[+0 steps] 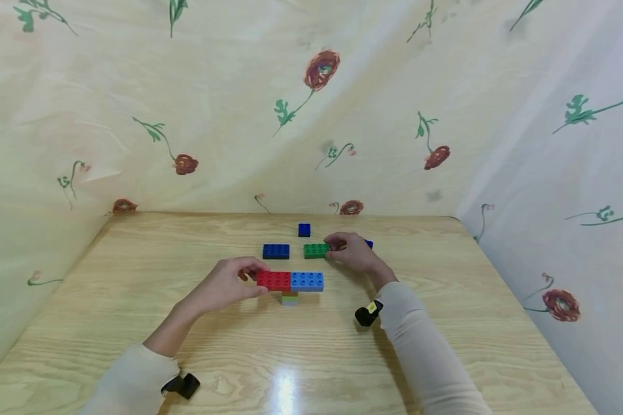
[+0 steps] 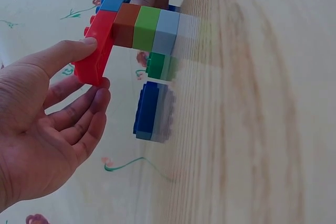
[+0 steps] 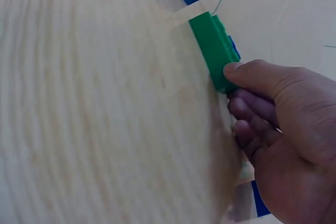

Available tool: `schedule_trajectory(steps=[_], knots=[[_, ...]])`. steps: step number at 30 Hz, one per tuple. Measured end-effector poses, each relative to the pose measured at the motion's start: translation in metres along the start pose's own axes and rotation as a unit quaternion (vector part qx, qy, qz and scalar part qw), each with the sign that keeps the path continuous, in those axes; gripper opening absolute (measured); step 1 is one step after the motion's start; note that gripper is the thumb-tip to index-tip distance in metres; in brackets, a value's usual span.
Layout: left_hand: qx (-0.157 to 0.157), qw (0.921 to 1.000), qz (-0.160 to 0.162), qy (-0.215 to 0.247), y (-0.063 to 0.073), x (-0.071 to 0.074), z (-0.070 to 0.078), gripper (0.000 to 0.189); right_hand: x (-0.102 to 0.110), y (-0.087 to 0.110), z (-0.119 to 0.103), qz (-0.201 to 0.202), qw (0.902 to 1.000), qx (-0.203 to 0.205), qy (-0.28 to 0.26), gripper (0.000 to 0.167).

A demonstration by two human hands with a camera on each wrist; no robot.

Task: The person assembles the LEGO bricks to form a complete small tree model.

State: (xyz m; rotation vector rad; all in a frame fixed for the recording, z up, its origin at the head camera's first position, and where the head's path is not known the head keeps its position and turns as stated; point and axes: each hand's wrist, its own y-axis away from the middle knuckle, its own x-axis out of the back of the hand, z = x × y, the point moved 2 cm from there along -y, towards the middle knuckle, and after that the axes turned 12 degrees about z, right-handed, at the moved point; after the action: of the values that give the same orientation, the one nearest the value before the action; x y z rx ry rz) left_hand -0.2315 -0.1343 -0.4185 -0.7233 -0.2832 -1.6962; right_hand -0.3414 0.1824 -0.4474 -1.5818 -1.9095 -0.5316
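Observation:
A small tower of toy building bricks stands on the table, with a red brick (image 1: 273,280) and a light blue brick (image 1: 307,281) side by side across its top. Under them, in the left wrist view, come an orange-brown brick (image 2: 126,25), a lime green brick (image 2: 146,28) and a pale grey-blue brick (image 2: 166,32). My left hand (image 1: 228,284) holds the red brick's outer end between thumb and fingers. Behind the tower, my right hand (image 1: 354,252) pinches the right end of a green brick (image 3: 212,51), which is on the table.
Left of the green brick lies a dark blue brick (image 1: 276,252). A smaller blue brick (image 1: 304,230) is farther back, and another blue brick (image 1: 368,244) is partly hidden behind my right hand. Flowered cloth (image 1: 228,115) hangs beyond the wooden table's (image 1: 228,351) back edge.

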Motion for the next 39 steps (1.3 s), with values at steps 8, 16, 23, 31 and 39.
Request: schedule_trajectory(steps=[8,16,23,31,39], knots=[[-0.005,1.0,0.003,0.001,-0.002,0.0,0.004,0.03,0.0,-0.001,0.009,0.021,0.9996,0.013,0.012,0.035],[0.002,1.0,0.006,-0.005,-0.001,0.0,0.003,0.031,-0.001,0.006,0.004,0.03,0.9991,0.029,0.005,0.036],[0.003,0.9999,0.008,-0.006,0.0,-0.001,0.004,0.031,0.003,0.016,-0.004,0.04,0.9983,0.042,0.006,0.035],[-0.006,0.9999,0.009,-0.008,0.0,-0.002,0.004,0.031,0.014,0.026,-0.015,0.054,0.9972,0.05,-0.011,0.034],[-0.004,0.9999,0.013,-0.001,0.001,-0.001,0.004,0.031,0.019,0.037,-0.035,0.062,0.9947,0.077,-0.026,0.033]])
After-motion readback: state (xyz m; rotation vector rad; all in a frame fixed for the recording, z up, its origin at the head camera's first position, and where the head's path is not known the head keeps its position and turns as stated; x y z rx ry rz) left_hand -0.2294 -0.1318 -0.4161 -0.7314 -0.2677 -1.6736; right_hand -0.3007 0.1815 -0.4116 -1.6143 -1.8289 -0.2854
